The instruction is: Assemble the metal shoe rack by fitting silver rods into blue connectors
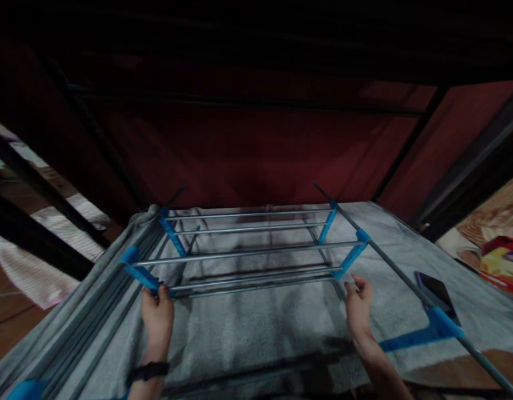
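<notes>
A rack of thin metal tubes [256, 251] joined by blue plastic connectors stands partly assembled in front of me. My left hand [157, 316], with a dark band on its wrist, has its fingers closed on the lower end of the near-left blue connector [142, 274]. Beside the near-right blue connector [350, 261] is my right hand [358, 308]. Its fingers are slightly bent and apart, and it appears to hold nothing. Close to my right forearm, another blue connector [423, 333] sits on the long right-hand side tube [400, 273].
A grey cloth [265, 328] lies beneath the rack. A dark phone [437, 291] rests on it at the right. Several loose grey tubes [94, 300] run along the left side. Dark frame bars and a red panel [256, 150] stand behind. Colourful fabric [504, 261] lies far right.
</notes>
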{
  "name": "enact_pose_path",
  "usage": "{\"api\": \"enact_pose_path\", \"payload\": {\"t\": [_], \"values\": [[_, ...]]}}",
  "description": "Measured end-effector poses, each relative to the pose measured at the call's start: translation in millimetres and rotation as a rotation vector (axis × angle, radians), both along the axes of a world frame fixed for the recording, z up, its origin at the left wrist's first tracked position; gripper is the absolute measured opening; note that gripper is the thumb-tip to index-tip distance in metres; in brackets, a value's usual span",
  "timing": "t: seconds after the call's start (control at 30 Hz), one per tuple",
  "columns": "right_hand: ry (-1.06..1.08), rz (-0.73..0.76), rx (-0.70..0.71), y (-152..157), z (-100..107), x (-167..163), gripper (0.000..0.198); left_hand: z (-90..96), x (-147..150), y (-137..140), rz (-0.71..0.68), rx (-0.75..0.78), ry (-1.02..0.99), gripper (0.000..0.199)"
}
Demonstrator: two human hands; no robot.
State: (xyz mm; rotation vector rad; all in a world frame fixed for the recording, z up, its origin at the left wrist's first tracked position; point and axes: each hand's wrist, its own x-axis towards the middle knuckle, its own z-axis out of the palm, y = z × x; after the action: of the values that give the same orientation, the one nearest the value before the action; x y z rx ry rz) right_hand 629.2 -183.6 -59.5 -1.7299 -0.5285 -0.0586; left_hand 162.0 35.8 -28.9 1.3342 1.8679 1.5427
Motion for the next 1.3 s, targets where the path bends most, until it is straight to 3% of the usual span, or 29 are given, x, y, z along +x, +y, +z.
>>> {"api": "enact_pose_path", "payload": {"t": [0.1,0.23,0.3,0.5,0.73,0.87,1.0,1.17,1.3], "values": [[0.224,-0.056,0.038,2.4,-6.2,26.8,0.052,-7.2,-2.0,1.2,-0.004,0.001,0.010,0.024],[0.219,0.173,0.047,18.6,9.4,35.3,0.053,-4.3,-1.7,-0.7,-0.011,0.026,-0.030,0.028],[0.183,0.212,0.031,26.3,17.4,37.4,0.049,-2.1,-2.1,-2.3,0.002,0.026,-0.017,0.030],[0.067,0.166,-0.099,29.8,31.9,62.3,0.046,10.2,7.4,1.4,-0.006,0.051,-0.014,0.033],[-0.095,0.026,-0.312,24.8,60.9,99.0,0.040,22.4,47.5,9.7,-0.134,0.055,0.013,0.020],[-0.125,0.083,-0.403,28.8,64.9,94.5,0.033,13.2,47.3,12.6,-0.129,-0.029,0.036,0.009],[-0.138,0.160,-0.392,38.8,54.6,75.9,0.030,7.0,24.6,14.2,-0.055,-0.049,0.077,0.009],[-0.143,0.199,-0.378,55.8,48.9,51.4,0.028,10.6,-2.5,14.2,-0.011,-0.068,0.104,0.009],[-0.149,0.222,-0.384,62.9,56.5,48.4,0.026,17.6,-4.4,12.8,0.002,-0.098,0.111,0.009]]}}
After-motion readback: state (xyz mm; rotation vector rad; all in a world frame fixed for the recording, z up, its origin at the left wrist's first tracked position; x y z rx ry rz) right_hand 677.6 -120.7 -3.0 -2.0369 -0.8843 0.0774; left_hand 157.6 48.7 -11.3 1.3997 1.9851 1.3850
